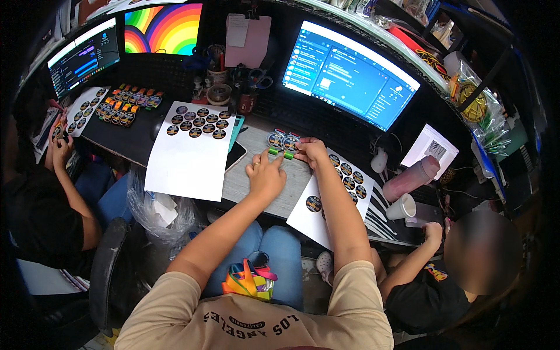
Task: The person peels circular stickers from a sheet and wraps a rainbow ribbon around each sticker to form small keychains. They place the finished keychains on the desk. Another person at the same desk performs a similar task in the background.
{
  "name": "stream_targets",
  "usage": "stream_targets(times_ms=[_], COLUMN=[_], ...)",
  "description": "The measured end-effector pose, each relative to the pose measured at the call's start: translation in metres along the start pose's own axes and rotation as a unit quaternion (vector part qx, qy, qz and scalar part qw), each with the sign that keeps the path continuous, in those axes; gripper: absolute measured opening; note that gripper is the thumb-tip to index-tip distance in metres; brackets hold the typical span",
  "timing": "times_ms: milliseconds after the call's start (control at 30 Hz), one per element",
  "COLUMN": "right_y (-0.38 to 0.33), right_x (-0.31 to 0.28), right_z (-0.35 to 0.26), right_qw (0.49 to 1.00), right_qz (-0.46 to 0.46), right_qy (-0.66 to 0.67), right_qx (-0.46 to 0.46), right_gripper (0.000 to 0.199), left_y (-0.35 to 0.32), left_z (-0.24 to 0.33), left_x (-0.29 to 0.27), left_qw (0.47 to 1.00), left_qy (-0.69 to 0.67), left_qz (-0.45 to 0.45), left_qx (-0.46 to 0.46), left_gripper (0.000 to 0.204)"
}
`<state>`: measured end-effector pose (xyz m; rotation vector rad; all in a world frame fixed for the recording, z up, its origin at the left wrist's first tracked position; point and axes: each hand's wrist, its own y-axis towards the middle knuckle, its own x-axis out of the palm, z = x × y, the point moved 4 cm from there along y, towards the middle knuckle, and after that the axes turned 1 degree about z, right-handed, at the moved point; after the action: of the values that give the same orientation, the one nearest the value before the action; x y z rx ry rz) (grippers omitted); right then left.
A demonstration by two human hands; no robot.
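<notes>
Two round medals [276, 140] with dark round stickers lie side by side on the grey desk surface [251, 170]. Short green ribbons [273, 151] show at their near edge, and small reddish pieces at their far edge. My left hand [266, 178] rests below them with fingers stretched out, the fingertips at the green ribbons. At the right-hand medal [290, 142], my right hand [312, 153] pinches the edge between thumb and fingers. A bundle of bright ribbons with medals [251, 280] sits in my lap.
Sheets of round stickers [188, 166] [309, 219] flank my hands. More ribboned medals [119, 111] lie far left. Scissors [258, 79], a keyboard, a pink bottle [411, 178] and a white cup [402, 207] stand around. One person sits on either side.
</notes>
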<state>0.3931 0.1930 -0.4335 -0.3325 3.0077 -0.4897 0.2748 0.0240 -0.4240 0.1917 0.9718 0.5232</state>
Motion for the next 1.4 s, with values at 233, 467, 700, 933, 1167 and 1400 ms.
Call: stream_targets(times_ms=[233,467,700,933,1167,1400], right_y=[-0.003,-0.022,-0.118,-0.24,-0.34,-0.343], right_x=[-0.002,-0.006,-0.085,-0.125,-0.059,0.01], right_z=[-0.004,-0.014,-0.039,0.02,0.101,0.15], right_qw=[0.999,0.997,0.93,0.907,0.932,0.863], right_qz=[0.004,0.022,0.092,0.181,0.013,-0.047], right_qy=[-0.028,-0.053,-0.257,-0.324,-0.305,-0.434], right_qx=[-0.029,-0.051,-0.246,-0.201,-0.194,-0.255], right_gripper=[0.021,0.022,0.022,0.016,0.012,0.033], left_y=[-0.003,-0.007,-0.026,-0.107,-0.162,-0.201], left_z=[0.0,0.0,0.016,0.035,-0.036,-0.066], left_x=[0.003,-0.005,-0.033,-0.055,-0.051,-0.047], left_qw=[1.0,0.999,0.979,0.928,0.896,0.864], left_qy=[0.008,0.004,-0.151,-0.299,-0.282,-0.275], left_qz=[0.011,0.032,0.067,-0.09,-0.338,-0.423], left_qx=[0.013,0.027,0.121,0.203,0.064,-0.002], left_gripper=[0.039,0.033,0.019,0.013,0.021,0.034])
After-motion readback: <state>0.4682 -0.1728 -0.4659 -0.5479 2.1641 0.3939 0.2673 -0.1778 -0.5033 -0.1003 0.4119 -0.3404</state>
